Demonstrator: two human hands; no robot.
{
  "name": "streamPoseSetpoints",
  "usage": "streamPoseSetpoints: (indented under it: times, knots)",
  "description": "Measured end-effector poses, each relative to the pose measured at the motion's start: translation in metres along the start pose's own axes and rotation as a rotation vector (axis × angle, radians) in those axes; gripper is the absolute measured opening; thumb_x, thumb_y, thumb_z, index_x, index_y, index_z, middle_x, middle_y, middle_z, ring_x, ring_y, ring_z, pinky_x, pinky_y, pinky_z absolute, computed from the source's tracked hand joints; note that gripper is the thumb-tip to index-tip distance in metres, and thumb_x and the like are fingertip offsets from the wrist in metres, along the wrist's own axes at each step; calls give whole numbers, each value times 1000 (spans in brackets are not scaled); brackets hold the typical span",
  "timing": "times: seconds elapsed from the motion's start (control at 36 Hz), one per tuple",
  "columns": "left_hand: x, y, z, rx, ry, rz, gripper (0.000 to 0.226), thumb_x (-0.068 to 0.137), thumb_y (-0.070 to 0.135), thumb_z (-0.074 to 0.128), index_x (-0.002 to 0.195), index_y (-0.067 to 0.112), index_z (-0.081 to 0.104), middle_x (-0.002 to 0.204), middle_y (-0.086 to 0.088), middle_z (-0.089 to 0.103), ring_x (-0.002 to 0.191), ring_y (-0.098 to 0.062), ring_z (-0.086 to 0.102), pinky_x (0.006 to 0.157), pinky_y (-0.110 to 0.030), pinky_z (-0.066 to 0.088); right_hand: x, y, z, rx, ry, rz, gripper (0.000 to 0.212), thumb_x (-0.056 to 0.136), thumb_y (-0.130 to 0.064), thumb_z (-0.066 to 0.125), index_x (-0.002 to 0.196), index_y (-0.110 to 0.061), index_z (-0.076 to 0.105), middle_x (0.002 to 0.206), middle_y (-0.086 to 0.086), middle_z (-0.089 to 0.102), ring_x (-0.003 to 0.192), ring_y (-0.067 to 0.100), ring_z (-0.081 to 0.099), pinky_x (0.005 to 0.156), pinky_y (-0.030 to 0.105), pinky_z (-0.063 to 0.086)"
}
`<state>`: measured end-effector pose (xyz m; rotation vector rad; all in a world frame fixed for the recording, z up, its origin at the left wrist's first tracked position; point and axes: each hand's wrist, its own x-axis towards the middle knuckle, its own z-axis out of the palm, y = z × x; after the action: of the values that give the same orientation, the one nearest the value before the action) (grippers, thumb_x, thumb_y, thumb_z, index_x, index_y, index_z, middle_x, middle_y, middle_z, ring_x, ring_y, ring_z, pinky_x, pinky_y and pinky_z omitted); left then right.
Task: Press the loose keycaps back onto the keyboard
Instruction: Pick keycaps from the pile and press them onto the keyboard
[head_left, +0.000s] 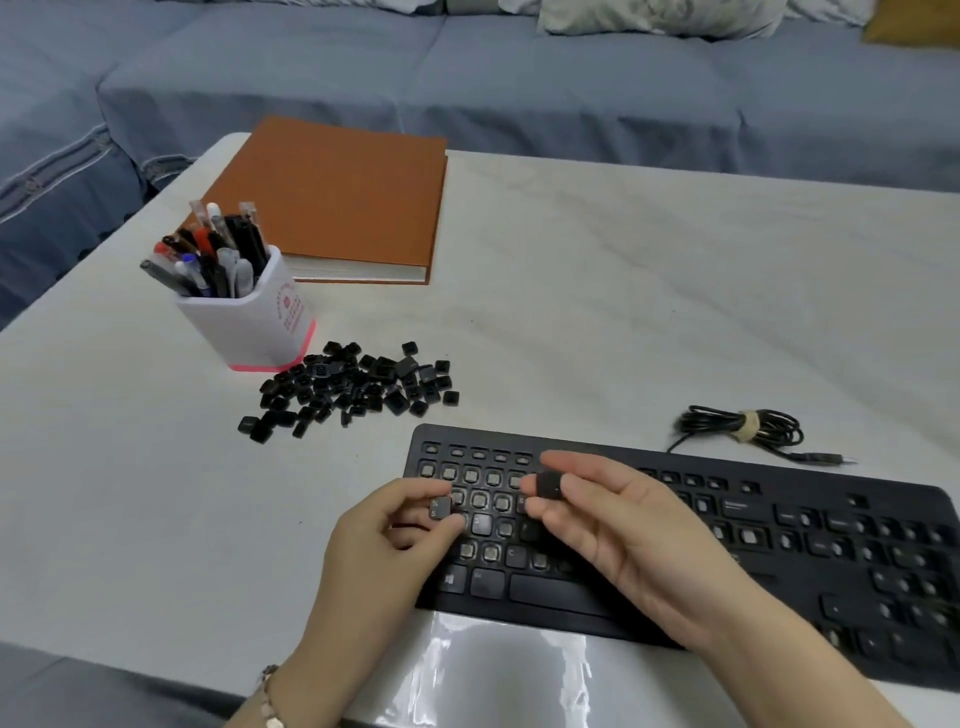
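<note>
A black keyboard (779, 551) lies across the near right of the table, with many bare key sockets on its left half. My left hand (384, 540) pinches a black keycap marked "5 %" (440, 508) over the left key rows. My right hand (618, 525) pinches another black keycap (549, 485) between thumb and fingers, just above the upper rows. A pile of loose black keycaps (353, 387) lies on the table beyond the keyboard's left end.
A white pen holder (260, 317) full of pens stands left of the pile, with an orange book (337, 202) behind it. The keyboard's coiled cable (743, 428) lies at the right. A glossy sheet (509, 670) covers the near table edge. A blue sofa sits beyond.
</note>
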<state>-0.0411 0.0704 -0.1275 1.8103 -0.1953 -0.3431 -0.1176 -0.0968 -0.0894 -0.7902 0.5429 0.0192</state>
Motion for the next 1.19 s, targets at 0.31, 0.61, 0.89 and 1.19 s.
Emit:
streamPoseSetpoints:
  times: [0.31,0.61,0.89,1.19]
  knots:
    - [-15,6,64,73,-161,69,32,68,-5,75,77,25,70,63,1,61,53,1,56,58,-4,43,-39,-17,-67,-286,212,-104,28,52,-18,76,78,-10,73,75,8,70,60,8,62,56,14,49]
    - [-27,11,127,192,-322,259,42,69,-10,73,77,30,67,77,-1,59,66,-5,57,60,-6,42,-80,-42,-155,-916,589,-333,18,71,-3,74,77,-19,68,59,-6,59,50,-2,49,57,5,42]
    - [-33,10,145,252,-337,323,47,67,-7,76,75,38,64,72,4,59,65,-5,57,61,-4,41,-89,-50,-187,-926,578,-476,32,74,11,65,89,-17,69,70,-1,57,57,6,49,59,6,42]
    - [-33,9,155,313,-358,339,41,69,-2,76,77,37,64,71,7,57,60,-7,52,58,-6,39,-90,-58,-214,-959,655,-482,27,73,9,65,85,-14,69,57,-8,59,49,-1,49,58,4,41]
